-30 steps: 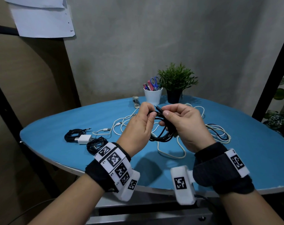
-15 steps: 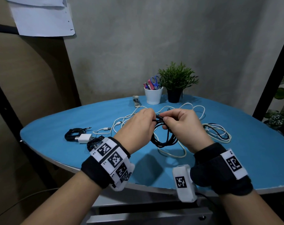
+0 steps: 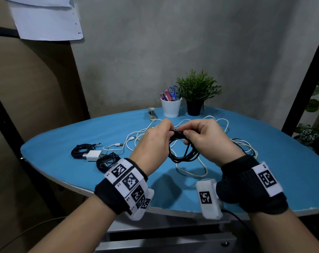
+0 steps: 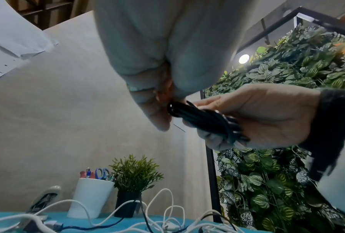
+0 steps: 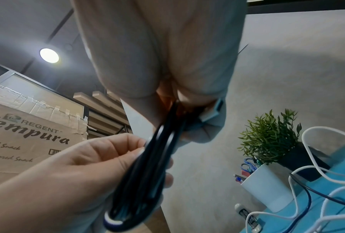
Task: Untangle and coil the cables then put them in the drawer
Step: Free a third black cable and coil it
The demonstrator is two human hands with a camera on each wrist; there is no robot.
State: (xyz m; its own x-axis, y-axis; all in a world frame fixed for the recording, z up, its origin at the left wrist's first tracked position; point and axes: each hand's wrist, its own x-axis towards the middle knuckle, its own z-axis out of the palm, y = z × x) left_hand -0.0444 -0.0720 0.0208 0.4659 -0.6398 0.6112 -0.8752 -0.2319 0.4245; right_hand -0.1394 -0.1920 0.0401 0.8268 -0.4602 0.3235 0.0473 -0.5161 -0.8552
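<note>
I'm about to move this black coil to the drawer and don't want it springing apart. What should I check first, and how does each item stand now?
1. Black cable coil gathered into loops: ok.
2. Both hands grip it: left hand and right hand pinch the top of the bundle: ok.
3. Loose end tucked or wrapped: cannot tell, the fingers cover it.
4. Coil clear of the white cables on the table: ok in the head view, it hangs above them.
5. Drawer open and ready: cannot tell; only a metal front shows under the table edge.
6. Other cables sorted: not ok, the white cables lie loose and tangled.
</note>
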